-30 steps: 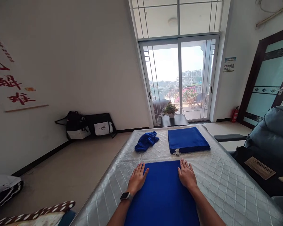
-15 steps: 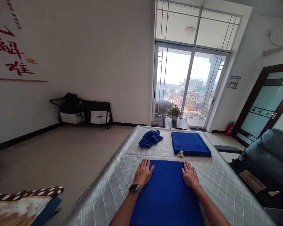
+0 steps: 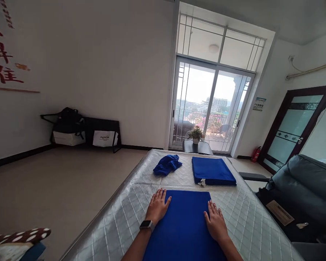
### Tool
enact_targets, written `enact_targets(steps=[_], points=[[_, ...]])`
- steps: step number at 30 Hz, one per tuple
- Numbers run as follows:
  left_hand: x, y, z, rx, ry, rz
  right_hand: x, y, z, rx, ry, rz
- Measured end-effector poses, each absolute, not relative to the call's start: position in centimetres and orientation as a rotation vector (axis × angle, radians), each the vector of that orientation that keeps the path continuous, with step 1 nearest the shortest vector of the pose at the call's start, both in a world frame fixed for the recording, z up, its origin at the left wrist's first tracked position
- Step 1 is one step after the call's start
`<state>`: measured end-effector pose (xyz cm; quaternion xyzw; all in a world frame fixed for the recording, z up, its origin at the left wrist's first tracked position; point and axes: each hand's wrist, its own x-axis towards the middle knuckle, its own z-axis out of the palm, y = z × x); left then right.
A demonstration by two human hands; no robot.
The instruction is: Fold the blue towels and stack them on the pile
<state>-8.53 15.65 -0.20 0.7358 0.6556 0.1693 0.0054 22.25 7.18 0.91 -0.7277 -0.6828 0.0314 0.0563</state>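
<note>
A flat blue cloth (image 3: 184, 224) lies before me on the silver quilted table cover (image 3: 119, 221), its near end cut off by the picture's bottom. On its left edge, near the far corner, rests my left hand (image 3: 157, 207), fingers stretched out flat; a watch is on that wrist. My right hand (image 3: 215, 220) lies flat along the right edge, a little below the far corner, fingers extended. Beyond it sits a neatly folded stack of blue cloth (image 3: 213, 170) with a white tag at its front. A crumpled blue cloth (image 3: 167, 165) lies to the stack's left.
A dark armchair (image 3: 306, 188) stands close on the right, with a brown card on it. Past the far table edge is a chair bearing a potted plant (image 3: 196, 135). A patterned cushion or fabric (image 3: 19, 239) shows at lower left. Bags (image 3: 70, 123) stand by the wall.
My right hand has slid back toward me along the cloth's right edge. My left hand stays near the far left corner. The whole view has shifted slightly.
</note>
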Motion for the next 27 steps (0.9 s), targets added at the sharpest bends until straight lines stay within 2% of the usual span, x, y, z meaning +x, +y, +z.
enact_targets(steps=[10, 14, 18, 21, 24, 27], points=[[-8.4, 15.9, -0.3, 2.347, 2.078, 0.305, 22.5, 6.9, 0.7, -2.114, -2.013, 0.155], [-8.1, 17.1, 1.5, 2.275, 2.143, 0.122, 22.5, 6.7, 0.9, -2.095, -1.978, 0.197], [-4.0, 17.6, 3.6, 2.338, 2.177, 0.149, 22.5, 6.7, 0.9, -2.085, -1.958, 0.239], [2.9, 15.8, 3.1, 2.558, 1.924, 0.218, 22.6, 6.9, 0.5, -2.072, -1.947, 0.254], [10.1, 12.8, 1.2, 2.756, 1.312, 0.448, 23.0, 7.1, -0.2, -2.003, -2.01, 0.27], [13.8, 10.6, -0.1, 2.639, 1.185, 0.569, 23.4, 7.2, -1.0, -1.93, -2.097, 0.266]])
